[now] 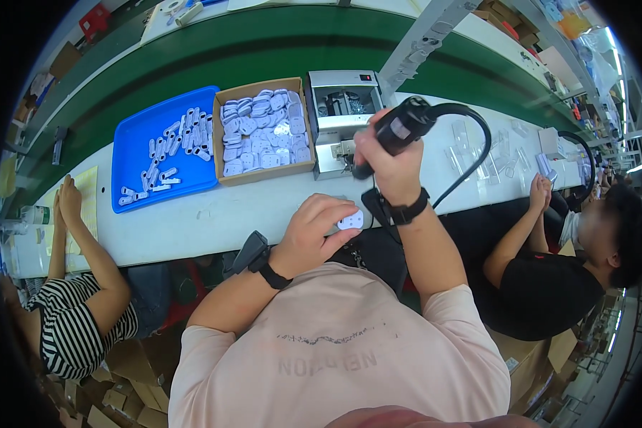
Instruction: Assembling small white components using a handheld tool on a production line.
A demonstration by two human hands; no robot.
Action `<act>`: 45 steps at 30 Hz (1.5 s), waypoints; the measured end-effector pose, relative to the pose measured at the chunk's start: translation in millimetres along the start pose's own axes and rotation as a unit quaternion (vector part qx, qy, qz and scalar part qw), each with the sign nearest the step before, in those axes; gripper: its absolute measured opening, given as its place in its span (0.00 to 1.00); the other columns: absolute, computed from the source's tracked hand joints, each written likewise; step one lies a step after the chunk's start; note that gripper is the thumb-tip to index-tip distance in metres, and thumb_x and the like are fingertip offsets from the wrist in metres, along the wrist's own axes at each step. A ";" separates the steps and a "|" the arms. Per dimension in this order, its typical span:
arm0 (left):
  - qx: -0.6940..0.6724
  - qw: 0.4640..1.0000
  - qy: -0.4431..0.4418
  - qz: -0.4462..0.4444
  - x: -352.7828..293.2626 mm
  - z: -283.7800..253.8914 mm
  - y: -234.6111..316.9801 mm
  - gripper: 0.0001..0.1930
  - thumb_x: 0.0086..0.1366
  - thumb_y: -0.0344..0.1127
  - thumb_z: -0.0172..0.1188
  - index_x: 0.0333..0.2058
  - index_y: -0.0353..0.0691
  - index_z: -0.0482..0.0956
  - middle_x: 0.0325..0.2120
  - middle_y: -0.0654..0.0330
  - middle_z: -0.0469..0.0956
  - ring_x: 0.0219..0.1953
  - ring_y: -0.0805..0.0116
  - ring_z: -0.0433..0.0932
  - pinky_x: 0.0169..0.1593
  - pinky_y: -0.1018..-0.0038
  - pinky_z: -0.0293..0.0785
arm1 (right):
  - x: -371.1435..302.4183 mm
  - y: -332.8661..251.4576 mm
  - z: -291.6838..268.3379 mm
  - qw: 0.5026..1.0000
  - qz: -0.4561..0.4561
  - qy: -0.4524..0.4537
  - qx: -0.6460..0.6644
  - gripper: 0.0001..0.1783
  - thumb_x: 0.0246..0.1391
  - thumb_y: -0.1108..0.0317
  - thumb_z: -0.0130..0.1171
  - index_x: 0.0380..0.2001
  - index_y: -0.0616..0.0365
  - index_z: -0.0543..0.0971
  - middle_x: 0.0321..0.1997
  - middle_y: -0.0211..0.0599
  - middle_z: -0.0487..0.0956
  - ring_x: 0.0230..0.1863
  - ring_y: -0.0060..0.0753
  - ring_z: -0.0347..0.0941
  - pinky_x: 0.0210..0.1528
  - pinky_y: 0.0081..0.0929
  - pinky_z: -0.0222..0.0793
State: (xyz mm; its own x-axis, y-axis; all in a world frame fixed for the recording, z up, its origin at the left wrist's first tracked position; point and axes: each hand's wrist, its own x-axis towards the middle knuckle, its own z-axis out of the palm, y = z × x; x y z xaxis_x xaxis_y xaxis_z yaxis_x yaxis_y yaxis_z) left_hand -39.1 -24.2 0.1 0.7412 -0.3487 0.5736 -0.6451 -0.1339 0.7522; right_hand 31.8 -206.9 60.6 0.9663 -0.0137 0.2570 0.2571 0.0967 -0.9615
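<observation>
My left hand (314,232) pinches a small white plastic cover (350,220) with several small holes, just off the table's near edge. A black electric screwdriver (398,128) with a thick black cable is gripped in my right hand (391,162), raised in front of the metal machine. Its tip points down and to the left, near the machine's lower front, and cannot be made out clearly. The machine (344,100) is a silver box with a window and small metal pieces inside, perhaps screws. Black bands sit on both my wrists.
Left of the machine stands a cardboard box (308,146) full of white covers. A blue tray (132,160) beside it holds several small white-and-black parts. Clear plastic pieces (503,160) lie to the right. Two people sit either side, their hands at the white table (228,214).
</observation>
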 end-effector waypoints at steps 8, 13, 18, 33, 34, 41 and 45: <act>-0.006 1.000 0.002 0.003 1.0 -0.2 1.7 0.20 0.57 0.29 0.76 0.49 0.38 0.83 0.45 0.54 0.82 0.45 0.51 0.81 0.48 0.61 0.78 | 3.3 2.3 1.7 0.994 -0.075 0.061 0.050 0.17 0.57 0.83 0.64 0.47 0.61 0.72 0.28 0.36 0.78 0.26 0.31 0.78 0.31 0.29 0.77; -0.003 1.000 0.006 -0.007 2.9 -0.7 0.2 0.20 0.57 0.30 0.76 0.49 0.38 0.83 0.45 0.54 0.83 0.45 0.52 0.81 0.48 0.62 0.79 | 12.7 8.0 3.0 0.996 -0.048 0.064 0.044 0.17 0.57 0.83 0.64 0.48 0.62 0.72 0.27 0.36 0.78 0.26 0.31 0.78 0.31 0.30 0.77; 0.001 1.000 0.005 -0.012 2.4 -0.8 3.1 0.20 0.58 0.30 0.75 0.49 0.38 0.83 0.45 0.54 0.83 0.45 0.52 0.81 0.48 0.62 0.79 | 7.4 -10.0 -3.9 1.000 0.002 0.006 0.011 0.17 0.57 0.83 0.64 0.48 0.62 0.72 0.28 0.37 0.79 0.26 0.31 0.79 0.30 0.30 0.77; -0.003 1.000 -0.002 -0.020 2.5 -2.0 0.7 0.20 0.58 0.28 0.75 0.50 0.37 0.83 0.46 0.53 0.83 0.46 0.52 0.81 0.50 0.63 0.78 | 10.9 -3.1 6.0 1.000 0.009 -0.007 -0.006 0.14 0.55 0.82 0.68 0.42 0.61 0.75 0.30 0.33 0.80 0.27 0.27 0.80 0.29 0.27 0.76; -0.001 1.000 0.002 -0.020 3.8 -1.5 0.3 0.20 0.59 0.29 0.75 0.49 0.37 0.83 0.45 0.53 0.83 0.46 0.52 0.81 0.49 0.63 0.78 | 7.0 -3.2 5.4 1.000 0.011 -0.005 -0.006 0.14 0.55 0.82 0.68 0.42 0.61 0.75 0.30 0.33 0.80 0.27 0.27 0.80 0.29 0.27 0.76; 0.004 0.999 -0.007 -0.043 8.2 -3.3 0.2 0.21 0.59 0.31 0.75 0.50 0.36 0.82 0.44 0.53 0.83 0.45 0.51 0.81 0.50 0.62 0.78 | -20.0 -25.5 -19.2 0.998 -0.030 0.039 0.042 0.16 0.58 0.80 0.64 0.47 0.61 0.73 0.27 0.36 0.78 0.24 0.30 0.76 0.30 0.31 0.76; -0.001 0.998 -0.016 -0.056 12.1 -3.0 -1.7 0.21 0.59 0.32 0.75 0.51 0.36 0.82 0.43 0.53 0.83 0.46 0.50 0.81 0.50 0.62 0.78 | -19.4 -38.6 -38.2 0.991 -0.079 0.042 0.102 0.18 0.56 0.81 0.67 0.49 0.62 0.74 0.29 0.36 0.79 0.25 0.29 0.79 0.30 0.28 0.77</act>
State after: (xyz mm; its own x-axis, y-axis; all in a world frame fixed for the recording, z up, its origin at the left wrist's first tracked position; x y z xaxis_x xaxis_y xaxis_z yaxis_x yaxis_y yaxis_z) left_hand -28.5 -25.4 6.8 0.8025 -0.3602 0.4756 -0.5583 -0.1724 0.8115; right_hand 3.6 -248.4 89.0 0.9138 -0.1277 0.3856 0.4062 0.2858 -0.8679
